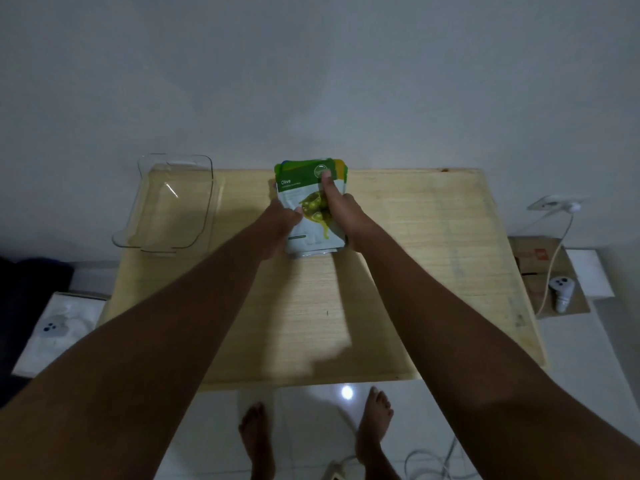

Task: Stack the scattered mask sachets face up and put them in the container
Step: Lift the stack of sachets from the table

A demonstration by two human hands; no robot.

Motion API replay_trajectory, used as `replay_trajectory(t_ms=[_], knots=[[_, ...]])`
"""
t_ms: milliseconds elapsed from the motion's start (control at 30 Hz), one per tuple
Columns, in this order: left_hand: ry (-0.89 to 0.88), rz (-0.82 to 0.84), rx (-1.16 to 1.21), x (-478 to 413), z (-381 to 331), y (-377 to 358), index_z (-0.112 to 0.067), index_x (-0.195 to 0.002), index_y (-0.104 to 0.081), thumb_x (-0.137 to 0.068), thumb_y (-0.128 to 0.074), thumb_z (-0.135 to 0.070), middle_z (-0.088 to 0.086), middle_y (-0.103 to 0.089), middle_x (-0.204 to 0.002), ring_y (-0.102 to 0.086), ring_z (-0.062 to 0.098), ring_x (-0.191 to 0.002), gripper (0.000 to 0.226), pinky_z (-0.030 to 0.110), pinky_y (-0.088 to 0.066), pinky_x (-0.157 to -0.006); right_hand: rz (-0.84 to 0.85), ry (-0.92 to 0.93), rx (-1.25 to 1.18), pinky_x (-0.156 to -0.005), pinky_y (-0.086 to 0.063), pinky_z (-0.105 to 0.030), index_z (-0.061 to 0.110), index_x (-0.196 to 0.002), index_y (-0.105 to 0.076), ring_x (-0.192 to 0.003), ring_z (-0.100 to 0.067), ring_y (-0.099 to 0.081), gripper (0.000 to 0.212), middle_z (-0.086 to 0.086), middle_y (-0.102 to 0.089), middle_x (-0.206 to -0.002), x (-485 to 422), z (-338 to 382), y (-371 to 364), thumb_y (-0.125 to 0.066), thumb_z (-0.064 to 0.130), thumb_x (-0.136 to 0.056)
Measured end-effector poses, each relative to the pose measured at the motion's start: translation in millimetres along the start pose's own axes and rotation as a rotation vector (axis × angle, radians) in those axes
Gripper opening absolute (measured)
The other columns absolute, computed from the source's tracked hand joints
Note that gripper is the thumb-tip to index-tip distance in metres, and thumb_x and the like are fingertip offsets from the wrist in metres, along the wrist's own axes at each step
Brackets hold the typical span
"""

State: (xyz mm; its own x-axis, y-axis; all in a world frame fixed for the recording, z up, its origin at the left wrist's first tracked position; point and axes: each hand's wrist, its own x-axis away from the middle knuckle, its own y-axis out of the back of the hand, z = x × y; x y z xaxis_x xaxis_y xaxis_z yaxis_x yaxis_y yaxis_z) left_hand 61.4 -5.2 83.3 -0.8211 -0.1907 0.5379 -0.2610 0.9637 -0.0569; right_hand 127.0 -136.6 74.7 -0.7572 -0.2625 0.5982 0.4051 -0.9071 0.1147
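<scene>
Clear container (166,202) empty at far left of table (415,271). My left hand (277,225) grips sachet stack (308,206) at left edge, Olive face up; my right hand (341,216) clamps right edge, thumb on top.

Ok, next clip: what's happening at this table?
A person is holding a stack of mask sachets with both hands over a wooden table. The left hand grips the stack's left edge and the right hand its right side, thumb pressed on top. The top sachet is face up, a green one labelled Olive. The clear container sits empty at the table's far left corner, so the stack has not gone in yet.
</scene>
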Motion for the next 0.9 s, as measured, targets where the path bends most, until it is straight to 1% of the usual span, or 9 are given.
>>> replay_trajectory(t_ms=[133,200,267,367,500,600,700,767,900], knots=[[-0.021,-0.001,-0.046,-26,18,14,-0.018,-0.138,-0.038,-0.071,-0.065,-0.036,0.012,-0.058,-0.133,-0.063,0.028,-0.112,0.074,0.054,-0.051,-0.095,0.077,0.020,-0.018,-0.091,-0.058,-0.046,0.013,-0.123,-0.064,-0.097,-0.026,-0.074,0.111,-0.009,-0.074,-0.112,10,5,3,-0.065,0.093,-0.046],[-0.042,0.071,-0.069,-9,4,14,-0.018,-0.137,-0.041,-0.072,-0.070,-0.034,0.011,-0.060,-0.133,-0.062,0.029,-0.116,0.073,0.055,-0.050,-0.098,0.046,0.090,-0.063,-0.088,-0.059,-0.047,0.014,-0.112,-0.071,-0.093,-0.026,-0.075,0.082,-0.009,-0.076,-0.105,19,8,5,-0.072,0.078,-0.060],[-0.081,0.158,-0.042,17,-19,5,-0.014,-0.134,-0.048,-0.082,-0.068,-0.028,0.012,-0.063,-0.130,-0.064,0.029,-0.114,0.057,0.052,-0.051,-0.098,-0.012,0.140,-0.144,-0.089,-0.059,-0.049,0.013,-0.105,-0.073,-0.092,-0.027,-0.075,0.061,-0.009,-0.077,-0.102,19,6,10,-0.075,0.063,-0.070],[-0.068,0.151,0.041,26,-36,-3,-0.013,-0.133,-0.052,-0.094,-0.053,-0.038,0.012,-0.065,-0.127,-0.066,0.028,-0.111,0.046,0.048,-0.053,-0.096,0.030,0.136,-0.233,-0.091,-0.058,-0.051,0.013,-0.112,-0.071,-0.095,-0.029,-0.074,0.062,-0.010,-0.076,-0.107,17,11,17,-0.077,0.059,-0.071],[-0.095,0.107,0.082,25,-46,-13,-0.016,-0.127,-0.053,-0.103,-0.035,-0.036,0.010,-0.066,-0.121,-0.068,0.024,-0.101,0.037,0.037,-0.058,-0.083,0.081,0.200,-0.224,-0.093,-0.057,-0.051,0.010,-0.116,-0.069,-0.100,-0.030,-0.073,0.050,-0.013,-0.075,-0.109,19,26,15,-0.068,0.050,-0.087],[-0.142,0.102,0.047,26,-58,-18,-0.025,-0.110,-0.056,-0.101,-0.044,-0.034,0.004,-0.068,-0.112,-0.067,0.025,-0.103,0.018,0.040,-0.055,-0.089,0.170,0.216,-0.281,-0.093,-0.057,-0.048,0.009,-0.122,-0.066,-0.105,-0.032,-0.071,0.050,-0.015,-0.073,-0.114,23,32,18,-0.065,0.047,-0.090],[-0.236,0.093,-0.078,23,-57,-6,-0.012,-0.126,-0.055,-0.085,-0.064,-0.029,0.012,-0.068,-0.119,-0.067,0.028,-0.107,0.045,0.045,-0.055,-0.091,0.253,0.219,-0.335,-0.091,-0.057,-0.046,0.006,-0.124,-0.065,-0.104,-0.033,-0.071,0.040,-0.017,-0.072,-0.117,25,35,19,-0.064,0.032,-0.094],[-0.276,0.084,-0.089,26,-54,3,-0.008,-0.127,-0.056,-0.082,-0.067,-0.024,0.015,-0.068,-0.120,-0.068,0.029,-0.106,0.049,0.045,-0.056,-0.088,0.257,0.225,-0.321,-0.085,-0.058,-0.043,0.003,-0.121,-0.065,-0.097,-0.032,-0.072,0.033,-0.018,-0.073,-0.112,27,40,16,-0.060,0.020,-0.094],[-0.330,-0.079,-0.018,37,-53,22,-0.005,-0.109,-0.067,-0.084,-0.072,-0.011,0.013,-0.073,-0.102,-0.073,0.022,-0.089,0.026,0.037,-0.059,-0.077,0.227,0.232,-0.263,-0.079,-0.060,-0.041,0.001,-0.122,-0.062,-0.096,-0.033,-0.071,0.033,-0.017,-0.073,-0.110,30,52,6,-0.059,0.012,-0.091]])
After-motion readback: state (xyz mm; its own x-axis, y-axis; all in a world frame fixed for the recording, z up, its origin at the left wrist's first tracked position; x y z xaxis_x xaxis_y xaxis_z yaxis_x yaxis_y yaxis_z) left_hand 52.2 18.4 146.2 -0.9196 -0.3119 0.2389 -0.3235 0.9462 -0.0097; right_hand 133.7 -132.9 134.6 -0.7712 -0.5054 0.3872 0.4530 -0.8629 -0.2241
